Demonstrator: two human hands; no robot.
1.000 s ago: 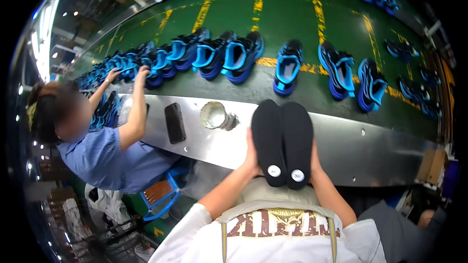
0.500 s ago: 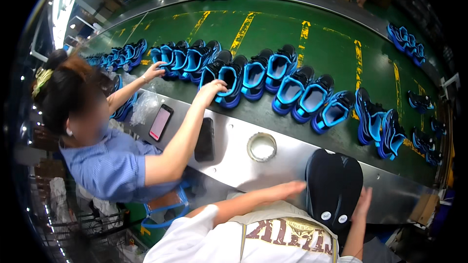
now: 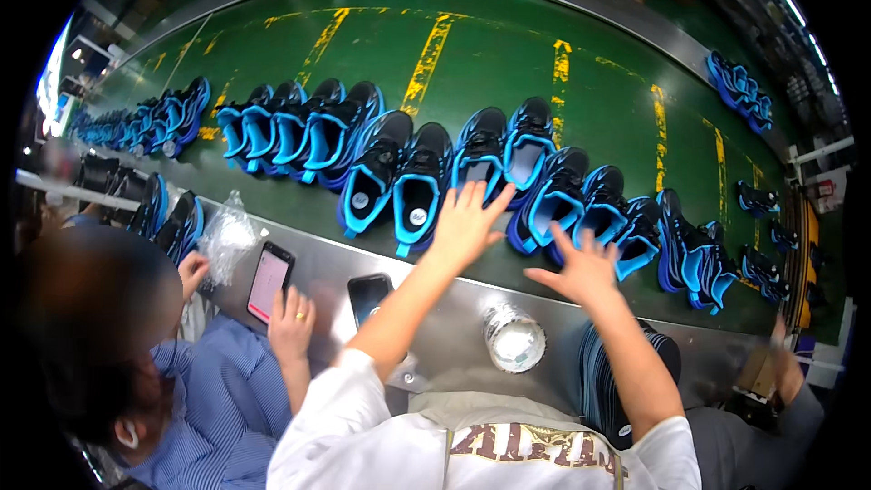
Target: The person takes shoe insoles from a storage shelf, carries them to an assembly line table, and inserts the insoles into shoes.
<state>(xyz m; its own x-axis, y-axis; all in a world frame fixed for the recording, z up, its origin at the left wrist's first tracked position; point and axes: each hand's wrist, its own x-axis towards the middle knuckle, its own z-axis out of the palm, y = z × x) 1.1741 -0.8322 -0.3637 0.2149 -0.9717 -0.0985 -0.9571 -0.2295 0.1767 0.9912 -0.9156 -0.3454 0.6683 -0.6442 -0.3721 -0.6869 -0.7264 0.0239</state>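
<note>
Black sneakers with bright blue collars line the green belt in front of me. My left hand [image 3: 467, 222] stretches over the heel of one sneaker [image 3: 481, 141], its fingers spread and nothing in them; whether they touch it I cannot tell. Beside it, my right hand [image 3: 581, 268] is open too, fingertips close to the heels of another sneaker [image 3: 564, 177] and its neighbour [image 3: 603, 186]. To the left, a pair of sneakers [image 3: 417, 204] shows round white stickers inside. Below my right forearm stands a stack of dark insoles [image 3: 594, 372], partly hidden by the arm.
On the metal ledge [image 3: 562, 308] stand a clear jar [image 3: 514, 338] and a dark phone [image 3: 369, 295]. At left, a co-worker's hand [image 3: 292, 322] is by a lit phone [image 3: 271, 281], near crumpled plastic [image 3: 227, 236]. Another person's arm [image 3: 789, 372] shows at the right.
Both my hands have left the insole stack and reached forward to the sneakers. The co-worker's hands have withdrawn from the sneakers toward the ledge. White stickers now show inside two sneakers.
</note>
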